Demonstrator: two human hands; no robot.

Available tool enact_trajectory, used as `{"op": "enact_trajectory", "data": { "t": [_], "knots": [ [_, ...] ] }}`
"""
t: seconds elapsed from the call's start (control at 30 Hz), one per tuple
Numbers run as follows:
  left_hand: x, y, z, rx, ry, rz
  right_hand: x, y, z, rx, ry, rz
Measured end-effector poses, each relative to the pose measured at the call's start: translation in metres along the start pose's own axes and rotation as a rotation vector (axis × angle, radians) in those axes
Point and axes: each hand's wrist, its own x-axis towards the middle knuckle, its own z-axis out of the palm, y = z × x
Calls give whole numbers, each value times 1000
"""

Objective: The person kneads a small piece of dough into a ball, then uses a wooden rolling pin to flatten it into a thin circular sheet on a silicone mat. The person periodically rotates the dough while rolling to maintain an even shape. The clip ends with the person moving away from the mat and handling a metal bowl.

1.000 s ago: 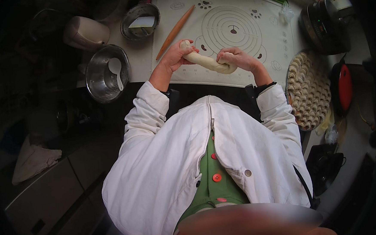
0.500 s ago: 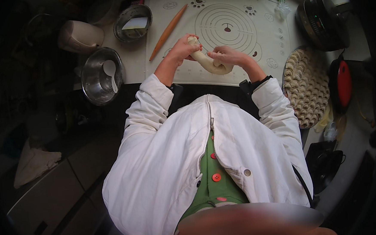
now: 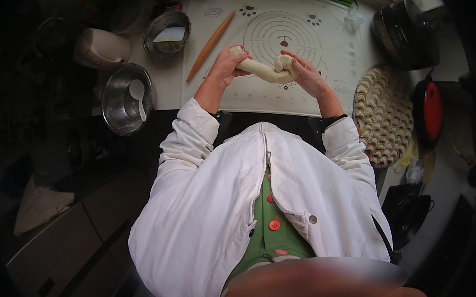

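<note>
A thick rope of pale dough (image 3: 263, 70) spans between my hands, above the near part of a white pastry mat (image 3: 230, 102). Its left end is wrapped by my left hand (image 3: 226, 66), with a knob of dough poking out beyond the fingers. The right end curls up into a folded lump that rests against the palm of my right hand (image 3: 311, 80). That hand's fingers are fairly straight and lie along the lump. Left of the dough, a tapered wooden rolling pin (image 3: 210, 48) lies slanted on the mat.
At left stand a metal bowl (image 3: 110, 110) with a white spoon (image 3: 137, 94), another bowl (image 3: 153, 48) and a pale jug-like container (image 3: 94, 47). At right are a round tray of many dumplings (image 3: 386, 116), a red pan (image 3: 431, 106) and a black cooker (image 3: 403, 35).
My right hand has turned and loosened its fingers, moving slightly right and opening toward the dough. The rope's right end has risen and curled upward. My left hand shifted slightly left, still holding its end.
</note>
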Motion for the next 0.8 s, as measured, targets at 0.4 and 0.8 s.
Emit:
{"op": "enact_trajectory", "data": {
  "t": [0.4,0.8],
  "knots": [
    [-9,-6,27,161,9,-54,19,-21,27,-812,-188,85],
    [-30,-19,26,82,-92,-10,45,-31,92,-1185,329,-26]
  ]
}}
